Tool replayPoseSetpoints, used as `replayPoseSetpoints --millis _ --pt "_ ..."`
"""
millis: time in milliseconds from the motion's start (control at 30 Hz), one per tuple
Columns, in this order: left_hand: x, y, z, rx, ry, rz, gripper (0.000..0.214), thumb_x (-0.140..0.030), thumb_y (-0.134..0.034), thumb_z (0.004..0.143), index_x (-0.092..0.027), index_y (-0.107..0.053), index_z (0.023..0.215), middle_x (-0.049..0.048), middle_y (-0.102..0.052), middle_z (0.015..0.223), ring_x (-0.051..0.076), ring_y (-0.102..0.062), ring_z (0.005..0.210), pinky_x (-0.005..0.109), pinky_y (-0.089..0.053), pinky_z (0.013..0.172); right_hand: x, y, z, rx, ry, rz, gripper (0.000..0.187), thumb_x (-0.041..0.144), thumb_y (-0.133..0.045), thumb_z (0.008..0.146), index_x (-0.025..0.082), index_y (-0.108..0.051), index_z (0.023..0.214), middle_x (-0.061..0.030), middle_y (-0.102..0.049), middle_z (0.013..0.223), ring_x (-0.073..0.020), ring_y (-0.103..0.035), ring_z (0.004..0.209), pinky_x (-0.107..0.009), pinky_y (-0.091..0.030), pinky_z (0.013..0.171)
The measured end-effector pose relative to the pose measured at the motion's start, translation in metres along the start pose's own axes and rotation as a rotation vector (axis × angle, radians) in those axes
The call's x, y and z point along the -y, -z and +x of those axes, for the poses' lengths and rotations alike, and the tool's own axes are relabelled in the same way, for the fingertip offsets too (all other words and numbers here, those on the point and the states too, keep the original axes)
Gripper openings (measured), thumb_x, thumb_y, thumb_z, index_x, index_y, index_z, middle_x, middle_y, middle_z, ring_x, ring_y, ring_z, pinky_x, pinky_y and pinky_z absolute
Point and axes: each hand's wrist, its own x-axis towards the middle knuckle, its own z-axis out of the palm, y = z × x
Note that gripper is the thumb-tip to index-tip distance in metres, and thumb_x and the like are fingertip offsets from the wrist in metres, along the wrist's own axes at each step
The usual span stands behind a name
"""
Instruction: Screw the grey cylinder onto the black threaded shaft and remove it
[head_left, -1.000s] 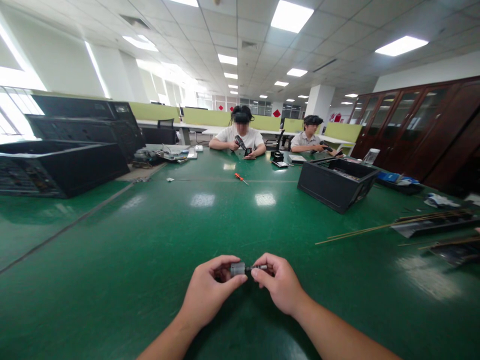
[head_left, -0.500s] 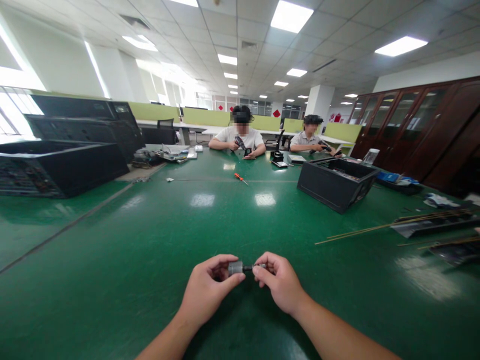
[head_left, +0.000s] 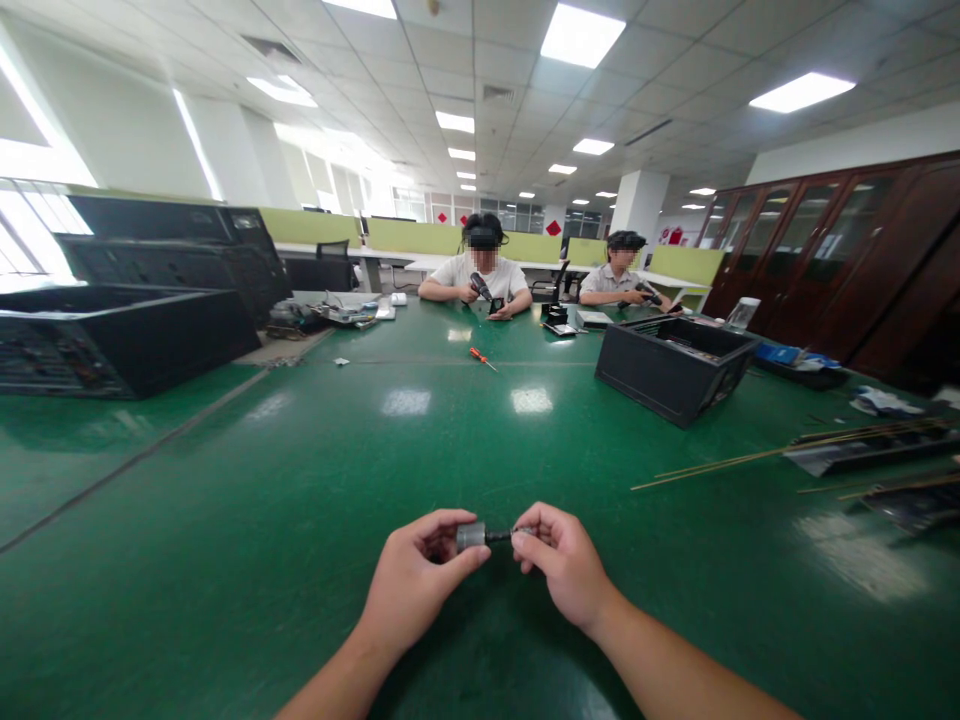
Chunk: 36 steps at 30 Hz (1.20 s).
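My left hand (head_left: 421, 580) pinches a small grey cylinder (head_left: 472, 535) just above the green table (head_left: 300, 480), near its front edge. A thin dark shaft sticks out of the cylinder's right end. My right hand (head_left: 564, 568) is closed, thumb and forefinger pinching the small metal tip (head_left: 519, 531) at the end of that shaft. Both hands meet at the middle of the view, knuckles toward me.
A black open case (head_left: 671, 368) stands at the right, larger black cases (head_left: 127, 320) at the left. A red screwdriver (head_left: 481, 357) lies mid-table. Thin rods and dark panels (head_left: 862, 447) lie at the right. Two people sit at the far side with tools.
Almost nothing moved. My right hand's fingers shifted slightly on the shaft tip; the cylinder stays in place between both hands.
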Motion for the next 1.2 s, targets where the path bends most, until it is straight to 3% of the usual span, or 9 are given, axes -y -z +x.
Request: replayPoseSetpoints --millis 1200 --pt "0.0055 0.0029 0.0017 -0.002 -0.002 0.006 0.041 -0.038 -0.082 0.066 -0.014 -0.07 0.098 0.0074 -0.075 0.082 0.024 -0.069 0.073 0.031 -0.052 0.067 0.0022 -0.0014 0.0013 -0.103 -0.007 0.075 0.019 0.032 -0.069 0.077 0.015 -0.06 0.077 0.0006 -0.059 0.065 -0.012 -0.054 0.056 -0.024 -0.041 0.055"
